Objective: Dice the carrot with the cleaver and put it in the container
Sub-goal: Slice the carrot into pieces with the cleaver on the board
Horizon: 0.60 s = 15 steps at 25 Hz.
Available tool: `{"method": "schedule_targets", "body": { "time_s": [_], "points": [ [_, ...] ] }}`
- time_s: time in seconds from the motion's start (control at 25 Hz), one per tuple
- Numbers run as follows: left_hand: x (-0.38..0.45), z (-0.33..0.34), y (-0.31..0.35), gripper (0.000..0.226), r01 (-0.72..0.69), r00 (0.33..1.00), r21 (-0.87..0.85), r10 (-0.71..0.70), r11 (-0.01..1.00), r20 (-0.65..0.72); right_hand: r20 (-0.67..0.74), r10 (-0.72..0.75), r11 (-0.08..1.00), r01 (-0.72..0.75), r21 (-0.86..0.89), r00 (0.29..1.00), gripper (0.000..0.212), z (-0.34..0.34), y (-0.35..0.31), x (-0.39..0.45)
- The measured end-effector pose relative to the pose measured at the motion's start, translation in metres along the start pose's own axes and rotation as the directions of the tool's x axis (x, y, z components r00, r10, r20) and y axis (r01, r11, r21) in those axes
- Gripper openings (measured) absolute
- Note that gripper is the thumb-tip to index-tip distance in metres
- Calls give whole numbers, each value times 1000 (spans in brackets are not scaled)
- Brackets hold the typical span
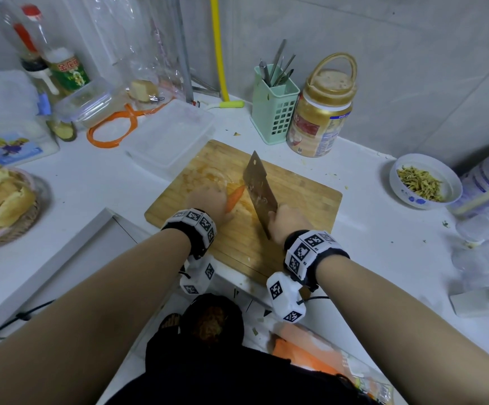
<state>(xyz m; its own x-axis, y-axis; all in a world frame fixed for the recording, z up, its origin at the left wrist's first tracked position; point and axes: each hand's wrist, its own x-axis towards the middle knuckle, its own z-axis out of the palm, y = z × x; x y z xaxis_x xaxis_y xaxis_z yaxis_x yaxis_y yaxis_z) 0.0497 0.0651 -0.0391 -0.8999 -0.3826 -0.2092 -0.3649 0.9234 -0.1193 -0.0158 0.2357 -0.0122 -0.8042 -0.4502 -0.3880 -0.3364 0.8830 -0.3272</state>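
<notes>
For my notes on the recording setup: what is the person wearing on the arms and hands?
Both forearms are bare, with no sleeves or gloves. Each wrist carries a black band covered with white blocks bearing black square-pattern markers. A second white marker block hangs under each wrist, with a thin black cable at the right one.

A home kitchen: a white counter against grey tiled walls, oil and sauce bottles at upper left, a green utensil caddy, and a wooden chopping board at centre.
</notes>
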Motion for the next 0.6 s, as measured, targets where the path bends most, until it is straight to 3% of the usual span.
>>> {"method": "schedule_targets", "body": {
  "time_s": [0.08,0.28,0.6],
  "points": [
    [0,2,1,53,-5,1000,-6,5,1000,-10,-1,-3,1000,3,-11,1000,32,-2,0,-1],
    [2,13,-2,34,3,1000,-209,-4,978,-5,-11,14,998,-15,-56,1000,31,-3,0,-4],
    [3,12,-9,30,-48,999,-180,49,982,-1,-43,20,1000,-20,-1,999,30,-8,3,-7]
  ]
}}
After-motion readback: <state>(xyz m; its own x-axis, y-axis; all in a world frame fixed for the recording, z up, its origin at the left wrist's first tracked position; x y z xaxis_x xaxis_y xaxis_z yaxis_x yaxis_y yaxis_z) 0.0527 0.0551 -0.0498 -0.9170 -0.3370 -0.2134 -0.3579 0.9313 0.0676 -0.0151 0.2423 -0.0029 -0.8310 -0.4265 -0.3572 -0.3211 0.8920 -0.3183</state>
